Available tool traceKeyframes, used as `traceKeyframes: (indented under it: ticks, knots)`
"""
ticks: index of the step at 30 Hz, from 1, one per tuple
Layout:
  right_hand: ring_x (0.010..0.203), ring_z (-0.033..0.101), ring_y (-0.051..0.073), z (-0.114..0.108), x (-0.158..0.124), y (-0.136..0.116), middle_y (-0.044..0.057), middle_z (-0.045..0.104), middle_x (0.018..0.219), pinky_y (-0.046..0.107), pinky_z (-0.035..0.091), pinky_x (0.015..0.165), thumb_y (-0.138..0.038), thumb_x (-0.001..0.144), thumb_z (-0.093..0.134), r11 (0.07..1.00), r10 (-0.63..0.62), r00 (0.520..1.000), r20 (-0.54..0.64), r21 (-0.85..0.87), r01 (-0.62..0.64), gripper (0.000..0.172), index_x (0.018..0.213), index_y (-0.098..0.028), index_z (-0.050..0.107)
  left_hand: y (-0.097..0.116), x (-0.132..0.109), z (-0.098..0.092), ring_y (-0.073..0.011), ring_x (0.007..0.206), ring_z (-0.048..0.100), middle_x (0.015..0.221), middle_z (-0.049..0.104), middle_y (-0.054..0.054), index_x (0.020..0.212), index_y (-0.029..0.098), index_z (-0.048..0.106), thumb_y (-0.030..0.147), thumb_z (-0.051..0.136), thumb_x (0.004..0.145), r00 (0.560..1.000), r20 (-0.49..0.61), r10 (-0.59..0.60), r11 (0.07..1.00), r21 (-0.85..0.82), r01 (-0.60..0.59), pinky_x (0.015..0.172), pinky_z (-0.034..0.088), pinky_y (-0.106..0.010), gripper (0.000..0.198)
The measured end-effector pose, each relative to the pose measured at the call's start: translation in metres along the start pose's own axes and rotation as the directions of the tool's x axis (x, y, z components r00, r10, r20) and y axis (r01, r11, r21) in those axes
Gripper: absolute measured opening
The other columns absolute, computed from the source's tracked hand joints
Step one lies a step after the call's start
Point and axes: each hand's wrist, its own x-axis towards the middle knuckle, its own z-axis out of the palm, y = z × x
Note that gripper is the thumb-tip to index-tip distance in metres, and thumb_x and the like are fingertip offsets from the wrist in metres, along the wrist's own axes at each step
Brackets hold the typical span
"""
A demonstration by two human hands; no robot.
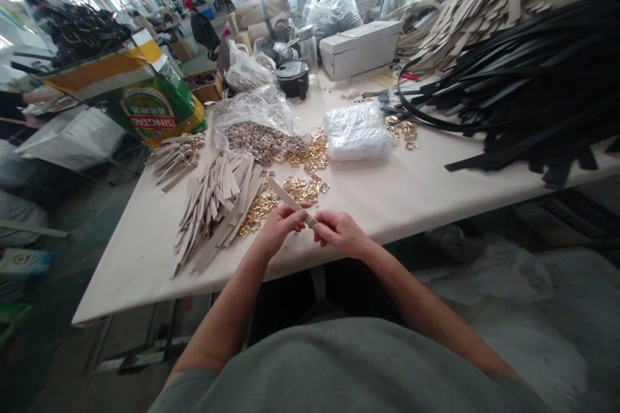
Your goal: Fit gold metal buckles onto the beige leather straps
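Observation:
A short beige strap (284, 194) is held between both hands above the table's front edge. My left hand (279, 227) pinches it near its middle, its free end slanting up and away to the left. On the strap's near end, the fingertips of my right hand (340, 232) are closed; a small band or buckle seems to sit there, partly hidden by the fingers. Just beyond the hands lie loose gold buckles (301, 188). Left of them spreads a heap of beige straps (213, 200).
Behind the buckles, a clear bag (261, 103) spills small beige loops (259, 140). A plastic-wrapped white pack (357, 131) lies mid-table. Black straps (533, 90) cover the right side, and a white box (361, 48) stands behind. A green Tsingtao carton (150, 106) is at the left edge.

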Motion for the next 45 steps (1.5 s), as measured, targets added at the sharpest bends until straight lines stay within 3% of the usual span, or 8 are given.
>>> traceKeyframes:
  ticks: [3,8,12,17,23,29,37,45]
  knots:
    - [0.059,0.062,0.012,-0.001,0.001,-0.001,0.000,0.065,0.070,0.024,0.053,0.060,-0.042,0.092,0.056,1.000,0.017,1.000,0.024,0.015,-0.018,0.026,0.086,-0.018,0.062,0.006,0.005,0.002,-0.0078,0.055,0.049,0.062,0.059,0.000,0.084,0.013,0.076,0.043,0.080,0.071,0.993,0.097,-0.070,0.997,-0.023,0.073,0.050,0.039,-0.021,0.033]
    - [0.056,0.062,0.012,-0.002,0.002,-0.001,-0.001,0.065,0.067,0.023,0.050,0.057,-0.044,0.087,0.060,0.998,0.054,0.998,0.037,0.037,-0.055,0.026,0.080,-0.019,0.060,0.002,0.008,0.006,-0.0053,0.049,0.047,0.059,0.059,0.000,0.071,0.013,0.073,0.036,0.083,0.066,0.957,0.155,-0.245,0.911,-0.301,0.282,0.044,0.038,-0.018,0.025]
    - [0.052,0.053,0.010,0.001,0.004,-0.001,-0.004,0.056,0.058,0.021,0.040,0.053,-0.032,0.086,0.058,0.990,0.012,0.999,-0.034,-0.139,-0.017,0.017,0.074,-0.020,0.057,-0.006,0.009,0.006,-0.0038,0.045,0.045,0.060,0.062,-0.001,0.071,0.013,0.072,0.028,0.081,0.066,0.931,0.143,-0.336,0.827,-0.428,0.365,0.043,0.041,-0.016,0.018]
    - [0.052,0.047,0.010,0.007,0.006,0.000,-0.004,0.054,0.055,0.022,0.036,0.053,-0.027,0.085,0.056,0.958,-0.047,0.983,-0.177,-0.286,-0.006,0.022,0.064,-0.021,0.052,-0.007,0.004,0.012,-0.0060,0.052,0.050,0.066,0.066,-0.003,0.076,0.013,0.077,0.033,0.084,0.063,0.971,0.035,-0.236,0.897,-0.376,0.232,0.049,0.044,-0.018,0.026]
    - [0.050,0.056,0.011,0.005,0.004,0.003,-0.002,0.061,0.059,0.022,0.046,0.051,-0.041,0.091,0.056,0.999,0.038,0.982,-0.183,-0.030,-0.044,0.026,0.074,-0.021,0.059,-0.010,-0.002,0.024,-0.0100,0.061,0.051,0.067,0.065,-0.001,0.095,0.016,0.080,0.045,0.078,0.074,0.991,-0.127,0.052,0.996,-0.060,-0.060,0.059,0.043,-0.024,0.036]
    - [0.049,0.055,0.012,0.001,-0.002,0.002,-0.001,0.060,0.058,0.024,0.047,0.048,-0.058,0.090,0.057,0.999,0.019,0.990,-0.141,0.045,-0.013,0.041,0.072,-0.021,0.058,-0.014,-0.004,0.027,-0.0090,0.054,0.046,0.058,0.055,0.002,0.100,0.014,0.079,0.052,0.071,0.078,0.994,-0.095,0.049,0.998,-0.027,-0.051,0.052,0.035,-0.023,0.045]
    - [0.048,0.055,0.014,-0.001,-0.002,0.015,0.001,0.059,0.058,0.026,0.047,0.047,-0.059,0.092,0.055,1.000,0.016,0.990,-0.138,0.006,-0.015,0.043,0.074,-0.021,0.063,-0.025,-0.005,0.037,-0.0086,0.046,0.042,0.054,0.051,0.002,0.100,0.012,0.078,0.061,0.069,0.077,0.996,-0.085,0.038,0.997,-0.067,-0.044,0.046,0.031,-0.024,0.056]
    - [0.049,0.057,0.016,-0.008,0.002,0.029,0.000,0.061,0.057,0.026,0.050,0.047,-0.061,0.089,0.057,1.000,0.019,0.995,-0.102,0.022,-0.016,0.048,0.105,-0.018,0.072,-0.029,-0.004,0.042,-0.0074,0.047,0.043,0.059,0.055,0.001,0.101,0.012,0.079,0.056,0.072,0.077,0.990,-0.086,0.108,0.990,-0.078,-0.114,0.046,0.034,-0.023,0.050]
